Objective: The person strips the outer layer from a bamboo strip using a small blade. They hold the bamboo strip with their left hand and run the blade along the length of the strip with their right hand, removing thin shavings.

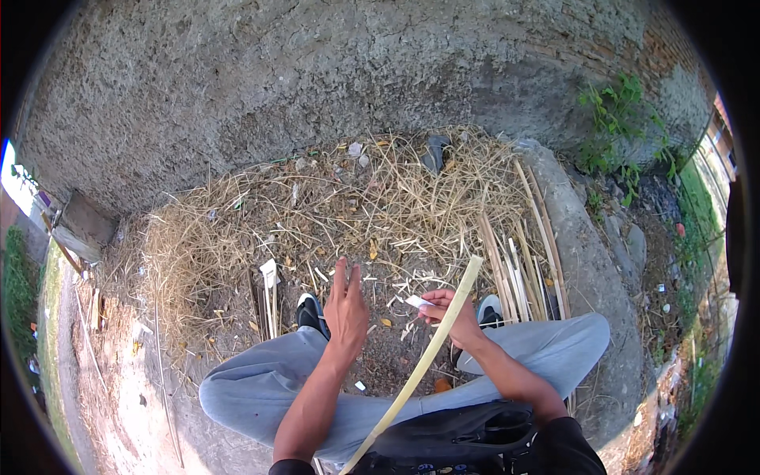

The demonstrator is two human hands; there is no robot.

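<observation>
In the head view I see a long, flat, pale-yellow strip (430, 348) slanting past the lap's (356, 416) far edge, in front of the right hand (457, 321), which pinches a small white piece (416, 302); the left hand (346, 315) is released, fingers straight.

Gap between hands (346, 310) (464, 323); strip (428, 355) seemingly bars right.

Smooth wooden strip (430, 354), rough matt wall (317, 71)
</observation>
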